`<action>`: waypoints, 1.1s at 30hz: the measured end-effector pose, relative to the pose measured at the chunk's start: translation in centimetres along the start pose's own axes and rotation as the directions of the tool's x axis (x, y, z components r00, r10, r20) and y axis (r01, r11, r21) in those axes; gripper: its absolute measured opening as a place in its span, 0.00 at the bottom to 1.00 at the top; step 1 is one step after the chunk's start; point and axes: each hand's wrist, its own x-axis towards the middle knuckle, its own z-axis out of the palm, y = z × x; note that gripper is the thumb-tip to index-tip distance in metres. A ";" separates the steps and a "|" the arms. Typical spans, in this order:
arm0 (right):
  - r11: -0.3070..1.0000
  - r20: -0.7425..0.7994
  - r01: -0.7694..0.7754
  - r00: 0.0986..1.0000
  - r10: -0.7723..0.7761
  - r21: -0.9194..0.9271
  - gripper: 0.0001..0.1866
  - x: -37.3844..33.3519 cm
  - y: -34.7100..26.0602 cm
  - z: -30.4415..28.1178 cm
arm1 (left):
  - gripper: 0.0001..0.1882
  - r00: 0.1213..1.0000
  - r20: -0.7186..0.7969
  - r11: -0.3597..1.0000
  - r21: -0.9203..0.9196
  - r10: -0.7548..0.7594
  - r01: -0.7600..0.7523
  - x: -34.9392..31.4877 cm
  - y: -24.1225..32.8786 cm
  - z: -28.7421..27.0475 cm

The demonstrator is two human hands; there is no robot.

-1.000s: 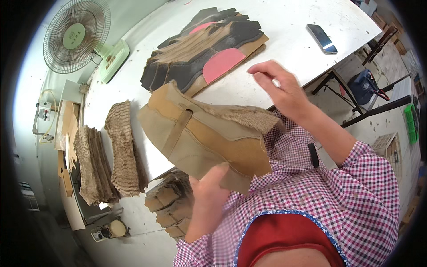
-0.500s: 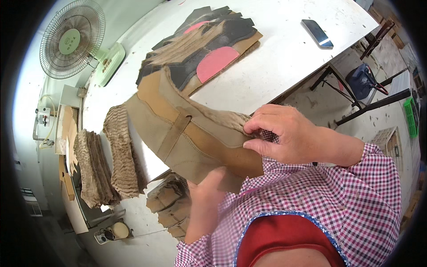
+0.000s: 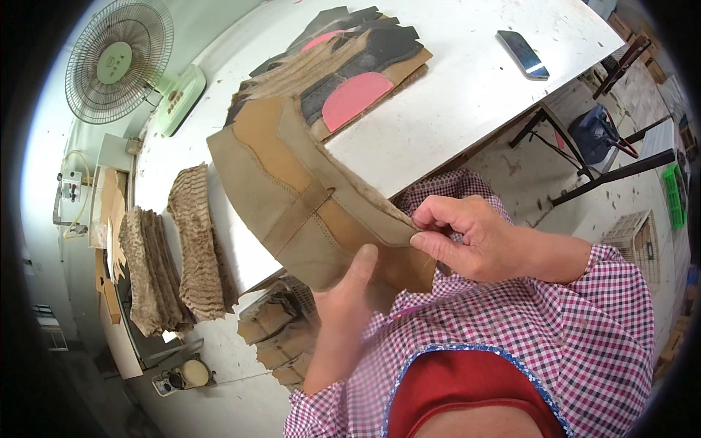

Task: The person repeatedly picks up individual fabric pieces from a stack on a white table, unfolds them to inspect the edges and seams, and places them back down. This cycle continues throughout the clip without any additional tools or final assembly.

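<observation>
Head view: clock read from the piece (image 3: pixel 292 157), and we're right over the table (image 3: pixel 453 109) corner.
Stack: 12 o'clock, dark and furry cut pieces (image 3: pixel 318 69) layered on the white top, a pink patch (image 3: pixel 358 100) on the near side; the piece's upper end cuts across their lower left part from this view.
Phone: 2 o'clock, dark screen up, well apart from the stack.
Fan: 10 o'clock, green hub, pale base at the table's far side.
Fur: 8 o'clock, one striped strip (image 3: pixel 193 244) just beside a thicker pile (image 3: pixel 150 270).
Below: 7 o'clock, tan pieces (image 3: pixel 274 332) heaped lower than the tabletop, partly hidden by the left forearm.
Floor side: a dark bag (image 3: pixel 595 135) between 2 and 3, a green crate (image 3: pixel 675 196) at 3.
Piece: held up before the checked shirt (image 3: pixel 496 314), over the table's near edge, hiding a stretch of it; tan face showing, fur along its upper right edge.
Axis: long way from 11 to 5, the strap (image 3: pixel 299 219) crossing it.
Left hand (image 3: pixel 343 303): 6 o'clock, thumb on the face, gripping; fingers behind, their spread I can't tell.
Right hand (image 3: pixel 475 237): 3 o'clock, thumb and forefinger nearly together, pinching the fur edge.
</observation>
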 end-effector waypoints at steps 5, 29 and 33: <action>0.819 -0.127 0.442 0.848 -0.515 -0.367 0.08 1.4 1.2 0.4 | 0.27 1.000 -0.026 0.995 0.095 0.012 -0.009 0.1 0.0 0.2; 0.961 -0.206 0.276 0.940 -0.271 -0.005 0.07 1.4 -0.5 1.0 | 0.20 0.998 0.055 0.991 0.131 -0.004 -0.004 -0.6 -1.3 0.3; 0.941 -0.225 0.338 0.916 -0.331 -0.006 0.08 1.2 -0.3 1.0 | 0.20 0.993 0.115 0.995 0.098 0.024 -0.035 -0.5 -1.7 0.7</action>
